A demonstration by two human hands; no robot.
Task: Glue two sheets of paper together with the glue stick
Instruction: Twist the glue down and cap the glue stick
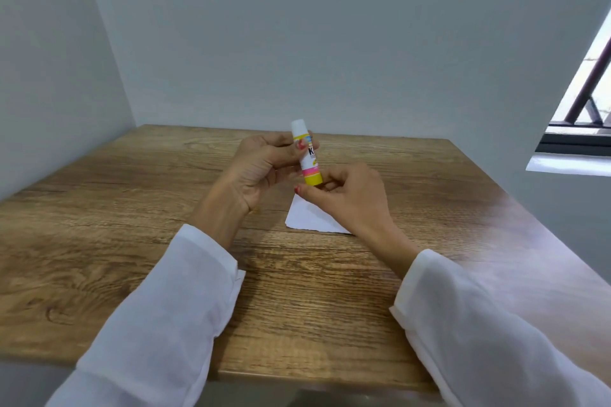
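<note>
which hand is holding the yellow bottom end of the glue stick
The right hand: its fingertips pinch the yellow base of the glue stick. The left hand grips higher up, near the white cap.

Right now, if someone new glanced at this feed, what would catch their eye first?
The bright yellow, pink and white glue stick, held upright above the middle of the brown wood-grain table, white cap still on. The left hand grips its upper body while the right hand pinches its yellow base. Beneath them lies white paper, partly hidden by the right hand.
</note>
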